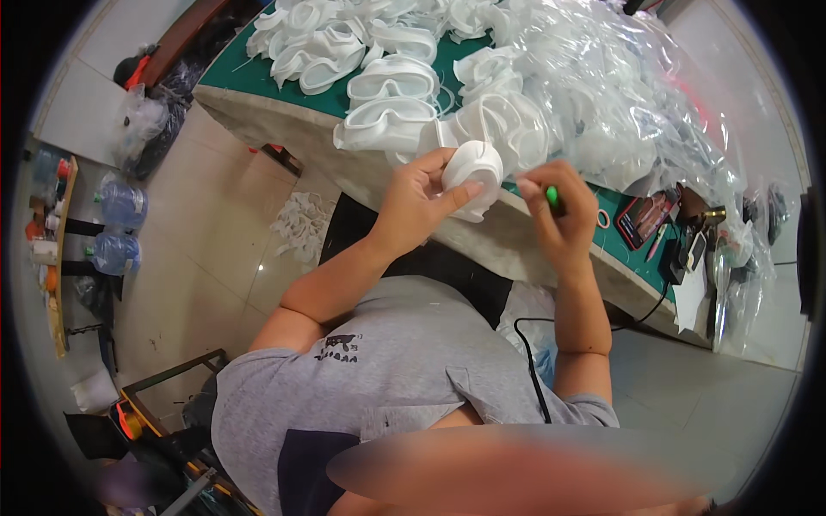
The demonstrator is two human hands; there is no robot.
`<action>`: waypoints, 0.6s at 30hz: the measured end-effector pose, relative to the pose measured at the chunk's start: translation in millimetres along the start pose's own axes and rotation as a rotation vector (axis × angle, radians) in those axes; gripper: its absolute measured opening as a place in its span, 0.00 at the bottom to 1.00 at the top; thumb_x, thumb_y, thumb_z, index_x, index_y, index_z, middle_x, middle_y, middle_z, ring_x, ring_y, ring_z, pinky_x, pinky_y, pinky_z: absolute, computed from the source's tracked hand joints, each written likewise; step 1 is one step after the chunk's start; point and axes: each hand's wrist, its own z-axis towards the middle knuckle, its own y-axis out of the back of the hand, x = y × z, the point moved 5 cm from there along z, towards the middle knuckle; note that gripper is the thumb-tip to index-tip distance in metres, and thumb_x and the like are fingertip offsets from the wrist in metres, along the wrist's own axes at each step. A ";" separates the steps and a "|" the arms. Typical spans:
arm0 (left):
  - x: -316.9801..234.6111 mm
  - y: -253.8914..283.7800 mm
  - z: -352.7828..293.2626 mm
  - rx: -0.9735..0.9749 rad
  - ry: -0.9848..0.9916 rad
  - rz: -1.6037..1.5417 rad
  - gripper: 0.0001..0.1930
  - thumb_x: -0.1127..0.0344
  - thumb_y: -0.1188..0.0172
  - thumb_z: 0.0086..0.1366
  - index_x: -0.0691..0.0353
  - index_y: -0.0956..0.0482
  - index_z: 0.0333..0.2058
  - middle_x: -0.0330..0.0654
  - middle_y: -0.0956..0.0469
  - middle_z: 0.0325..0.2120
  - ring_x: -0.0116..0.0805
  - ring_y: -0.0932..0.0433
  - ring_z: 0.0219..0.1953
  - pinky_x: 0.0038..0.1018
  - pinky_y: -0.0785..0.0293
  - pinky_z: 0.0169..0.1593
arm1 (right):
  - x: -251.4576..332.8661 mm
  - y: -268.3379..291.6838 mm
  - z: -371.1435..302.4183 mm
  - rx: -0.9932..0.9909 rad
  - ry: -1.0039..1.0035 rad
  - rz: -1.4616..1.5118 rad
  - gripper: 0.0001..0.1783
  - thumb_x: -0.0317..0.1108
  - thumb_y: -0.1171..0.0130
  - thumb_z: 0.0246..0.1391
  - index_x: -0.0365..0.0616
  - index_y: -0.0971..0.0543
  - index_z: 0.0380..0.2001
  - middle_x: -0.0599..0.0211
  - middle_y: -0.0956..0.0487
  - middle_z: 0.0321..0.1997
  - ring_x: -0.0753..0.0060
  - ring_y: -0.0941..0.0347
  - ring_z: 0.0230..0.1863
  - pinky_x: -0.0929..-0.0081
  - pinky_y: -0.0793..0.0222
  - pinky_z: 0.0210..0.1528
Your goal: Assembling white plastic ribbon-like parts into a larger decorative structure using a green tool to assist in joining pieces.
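1. Plainly, our left hand (409, 205) is closed on a white moulded piece (473, 162), with the thumb laid across its near side.
2. We hold this piece up at the near edge of the table (231, 76); whether it touches the white parts behind it, we cannot tell.
3. Our right hand (564, 213) is curled around a small green tool (552, 197), just right of the piece and apart from it. Most of the tool is hidden by our fingers, so we cannot tell its tip.
4. Behind our left hand, white goggle-shaped frames (391, 82) lie in a row running back from the table's near edge.
5. Left of that row, toward the table's left edge, we see a loose heap (311, 45) of similar white frames on the green top.
6. Over the right half spreads a clear plastic bag (607, 90), with white pieces showing through it.
7. Toward the right end of the near edge, we find a pale orange ring (602, 218), a red-cased phone (647, 217) and a pink pen (656, 243).
8. Below the table's left part, white scraps (305, 225) lie heaped on the tiled floor (196, 271).
9. Farther left, well apart from the table, are 2 large clear-blue bottles (120, 206).
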 end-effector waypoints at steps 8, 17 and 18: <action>-1.1 -8.8 -8.1 0.119 -0.027 0.165 0.15 0.70 0.40 0.62 0.69 0.26 0.47 0.35 0.22 0.35 0.19 0.26 0.36 0.17 0.30 0.41 | 0.6 -9.0 16.8 -0.009 -0.073 0.061 0.13 0.18 0.37 0.39 0.40 0.19 0.33 0.66 0.27 0.29 0.73 0.29 0.31 0.80 0.36 0.32; 17.9 4.4 -10.5 0.098 0.098 0.306 0.13 0.62 0.48 0.68 0.67 0.22 0.35 0.27 0.27 0.24 0.13 0.35 0.26 0.16 0.37 0.28 | 6.5 -16.2 7.0 0.118 -0.157 -0.043 0.09 0.18 0.38 0.36 0.40 0.23 0.25 0.66 0.27 0.30 0.72 0.28 0.28 0.78 0.35 0.27; 9.8 4.1 -10.7 0.050 0.052 0.436 0.13 0.62 0.48 0.68 0.67 0.22 0.35 0.27 0.27 0.23 0.13 0.35 0.26 0.16 0.37 0.28 | 7.3 -17.5 6.0 0.121 -0.149 -0.042 0.09 0.18 0.38 0.36 0.40 0.23 0.25 0.66 0.27 0.30 0.72 0.28 0.28 0.78 0.35 0.27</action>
